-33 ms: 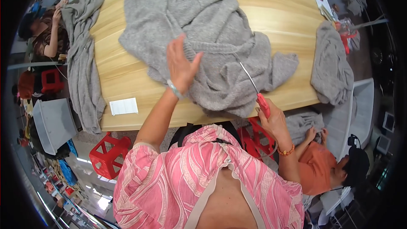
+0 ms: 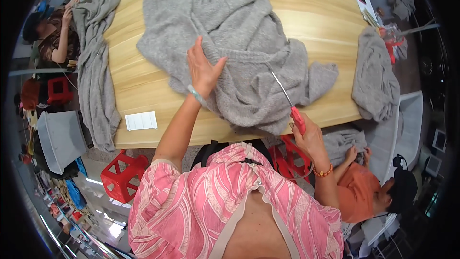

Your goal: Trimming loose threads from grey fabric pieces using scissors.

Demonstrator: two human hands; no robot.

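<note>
A grey knitted garment (image 2: 230, 24), loosely bunched with a ribbed band across its middle, is spread on the wooden table (image 2: 330, 14). My left hand (image 2: 203, 72) rests on it beside the ribbed band, fingers extended and thumb apart. In my right hand (image 2: 310, 136), at the table's near edge, is a red-handled tool (image 2: 298, 120) with a long thin metal shaft. The shaft slants up and left over the garment, its tip near the folds below the band. Whether the tip touches the knit I cannot tell.
Grey knits hang over the left edge (image 2: 93, 62) and lie at the right edge (image 2: 375, 76). A white paper (image 2: 141, 121) lies near left. Red stools (image 2: 123, 175) and grey bins (image 2: 62, 139) stand around. A person in orange (image 2: 359, 189) handles grey knit at right; another person sits at left.
My left hand has shifted very slightly away from me over the knit. The right hand and its tool look the same.
</note>
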